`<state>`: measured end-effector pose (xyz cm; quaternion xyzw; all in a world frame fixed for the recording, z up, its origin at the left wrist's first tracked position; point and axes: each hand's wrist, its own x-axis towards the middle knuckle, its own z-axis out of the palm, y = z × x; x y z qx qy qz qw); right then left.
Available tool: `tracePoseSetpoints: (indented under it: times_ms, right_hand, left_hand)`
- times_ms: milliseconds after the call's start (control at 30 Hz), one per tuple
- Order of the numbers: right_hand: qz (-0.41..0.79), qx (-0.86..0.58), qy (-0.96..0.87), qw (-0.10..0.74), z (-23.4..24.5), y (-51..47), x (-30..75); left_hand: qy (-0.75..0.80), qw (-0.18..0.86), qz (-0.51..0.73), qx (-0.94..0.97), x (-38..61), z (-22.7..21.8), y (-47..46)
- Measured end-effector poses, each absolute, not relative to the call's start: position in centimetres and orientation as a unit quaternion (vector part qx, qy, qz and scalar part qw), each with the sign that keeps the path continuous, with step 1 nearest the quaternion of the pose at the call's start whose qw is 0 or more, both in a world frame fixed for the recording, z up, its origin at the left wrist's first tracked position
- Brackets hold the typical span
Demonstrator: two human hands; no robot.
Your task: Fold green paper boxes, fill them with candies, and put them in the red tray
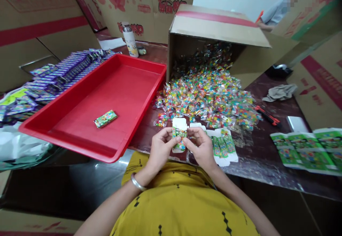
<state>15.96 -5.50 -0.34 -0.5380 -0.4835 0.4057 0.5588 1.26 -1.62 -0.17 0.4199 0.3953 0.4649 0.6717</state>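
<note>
Small box [179, 133], white flap raised at its far end: was held between 2 hands above the table [256, 150], near the front edge. Showed, far left, purple packets [77, 65] beside a red tray [125, 86]; inside, 1 green pack [105, 118], liable to slide if knocked. Was pinched along its left side by the left hand [160, 145], thumb across the front; risked creasing under too hard a press. Was grasped opposite by the right hand [200, 145], thumbs nearly meeting; risked a split seam from uneven squeezing. Could not tell the contents. Just beyond, showed candy bags [208, 93] spilling from a big carton [213, 20]; looked ready to slither if jostled. By the right hand, showed green-and-white boxes [224, 147], easily swept askew. Farther right, showed a red-and-black tool [269, 117], possibly sharp and risky to a blind reach.
</note>
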Motion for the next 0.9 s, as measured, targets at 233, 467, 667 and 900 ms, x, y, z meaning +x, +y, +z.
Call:
tracePoseSetpoints:
  times_ms: [233, 467, 667, 900]
  right_hand:
    - [0.417, -0.526, -0.471, 0.573, -0.9, -4.7, 15.7]
    - [0.293, -0.559, -0.519, 0.576, -1.5, -4.8, 15.7]
    - [0.263, -0.545, -0.569, 0.557, -0.3, -4.3, 16.3]
    - [0.389, -0.485, -0.524, 0.582, 0.6, -3.3, 16.4]
  left_hand:
    - [0.406, 0.575, 0.533, 0.469, 0.9, -0.7, -2.4]
    - [0.38, 0.623, 0.434, 0.529, 0.2, -0.3, -2.2]
    - [0.355, 0.68, 0.363, 0.529, -0.3, 0.2, -1.8]
    - [0.382, 0.624, 0.45, 0.512, -0.2, 0.6, -1.5]
